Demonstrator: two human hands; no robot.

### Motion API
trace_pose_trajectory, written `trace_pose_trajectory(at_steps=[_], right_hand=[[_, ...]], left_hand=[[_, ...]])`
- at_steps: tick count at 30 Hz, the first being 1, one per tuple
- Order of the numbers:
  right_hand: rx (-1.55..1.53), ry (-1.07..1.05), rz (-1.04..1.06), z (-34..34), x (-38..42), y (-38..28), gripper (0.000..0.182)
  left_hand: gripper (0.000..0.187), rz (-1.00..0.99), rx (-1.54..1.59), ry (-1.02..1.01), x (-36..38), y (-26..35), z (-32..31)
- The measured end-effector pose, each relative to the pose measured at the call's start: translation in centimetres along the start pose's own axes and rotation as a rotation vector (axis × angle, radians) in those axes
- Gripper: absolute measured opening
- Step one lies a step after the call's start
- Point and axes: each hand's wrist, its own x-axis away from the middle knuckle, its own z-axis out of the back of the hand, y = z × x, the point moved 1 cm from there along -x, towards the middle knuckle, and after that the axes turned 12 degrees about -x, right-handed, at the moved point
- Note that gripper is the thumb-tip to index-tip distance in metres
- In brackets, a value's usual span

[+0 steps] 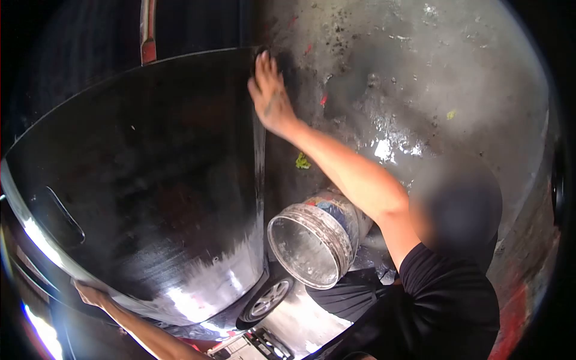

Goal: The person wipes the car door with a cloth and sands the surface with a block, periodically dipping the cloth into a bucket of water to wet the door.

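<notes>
Neither my left hand nor my right hand shows in the head view. A large black panel [174, 138], glossy with grey streaked patches along its lower part, fills the left half. A person [444, 306] in a black shirt stretches one arm across, and that hand [270, 90] lies with extended fingers at the panel's upper right corner. Another hand [90, 294] grips the rim at the lower left; its forearm runs out through the bottom edge. A long slot [66, 215] is cut near the panel's left side.
A dirty, paint-stained bucket [309, 246] stands between the panel and the person. Wet grey concrete floor [420, 78] spreads behind, with yellow-green scraps [302, 161] on it. A car wheel [267, 300] shows below the panel, and a red post [148, 36] above it.
</notes>
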Motion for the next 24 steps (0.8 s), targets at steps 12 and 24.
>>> trace_pose_trajectory(at_steps=[12,24], right_hand=[[-0.027,-0.055,0.019,0.0,0.1,-0.9,0.068],[0.075,0.135,0.109,1.7,-5.0,0.4,0.051]], left_hand=[[0.058,0.032,0.088,-0.02,0.1,-0.1,-0.2],[0.057,-0.032,0.032,-0.011,-1.1,-1.9,-0.8]])
